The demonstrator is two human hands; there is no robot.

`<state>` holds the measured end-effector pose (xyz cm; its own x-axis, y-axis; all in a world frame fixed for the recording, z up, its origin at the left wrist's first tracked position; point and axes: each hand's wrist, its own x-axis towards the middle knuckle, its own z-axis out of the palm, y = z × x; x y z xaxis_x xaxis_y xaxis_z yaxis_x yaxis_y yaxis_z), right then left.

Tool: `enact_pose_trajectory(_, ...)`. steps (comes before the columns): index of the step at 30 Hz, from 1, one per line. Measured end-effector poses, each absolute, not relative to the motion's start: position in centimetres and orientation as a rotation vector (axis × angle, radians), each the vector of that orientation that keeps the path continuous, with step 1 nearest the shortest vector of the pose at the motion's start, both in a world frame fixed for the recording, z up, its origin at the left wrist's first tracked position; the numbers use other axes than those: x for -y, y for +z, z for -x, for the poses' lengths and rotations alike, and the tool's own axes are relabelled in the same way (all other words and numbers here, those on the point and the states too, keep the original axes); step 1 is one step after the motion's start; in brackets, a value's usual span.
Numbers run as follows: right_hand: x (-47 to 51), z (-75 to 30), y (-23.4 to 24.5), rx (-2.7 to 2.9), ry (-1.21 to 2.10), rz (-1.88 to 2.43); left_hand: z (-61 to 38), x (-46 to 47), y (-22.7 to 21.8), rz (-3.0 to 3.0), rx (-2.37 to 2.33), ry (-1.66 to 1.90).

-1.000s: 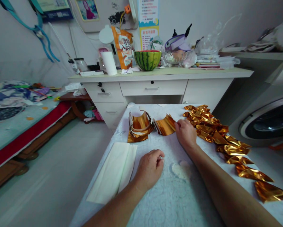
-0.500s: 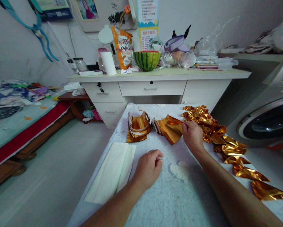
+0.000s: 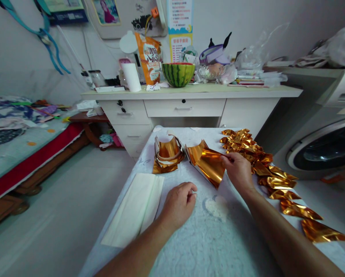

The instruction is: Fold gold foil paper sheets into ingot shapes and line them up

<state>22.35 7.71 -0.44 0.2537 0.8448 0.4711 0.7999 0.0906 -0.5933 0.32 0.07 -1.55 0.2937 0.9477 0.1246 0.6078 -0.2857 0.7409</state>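
My right hand (image 3: 239,171) pinches the near right edge of a gold foil paper sheet (image 3: 211,167), which slopes up from a small stack of similar sheets. The sheet is slightly bent and shines on top. My left hand (image 3: 180,203) rests loosely curled over the table, with nothing visible in its fingers. Beside it lies a folded pale paper stack (image 3: 132,211). Farther back stands a curled bundle of gold foil paper (image 3: 169,152) with white edges. Along the right side runs a row of folded gold foil pieces (image 3: 264,169), several of them overlapping.
A patterned cloth covers the table (image 3: 213,246). Behind it is a white desk (image 3: 185,107) bearing a cut watermelon (image 3: 178,74), an orange pouch (image 3: 149,59) and a paper roll (image 3: 131,77). A washing machine (image 3: 319,115) stands at right, a bed (image 3: 25,154) at left.
My right hand has drawn the gold foil sheet toward me and a little right, so more of its surface shows. My left hand has hardly moved.
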Motion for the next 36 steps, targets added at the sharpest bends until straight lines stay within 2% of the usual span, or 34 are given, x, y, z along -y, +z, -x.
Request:
enact_pose_trajectory(14,-9.5,-21.5,-1.9,1.397,0.025,1.796,-0.3,0.0,-1.5,-1.986,-1.379,0.755)
enact_pose_trajectory(36,-8.9,-21.7,-2.4,1.623,-0.055,1.836,-0.2,-0.2,-1.6,-1.99,-1.366,0.732)
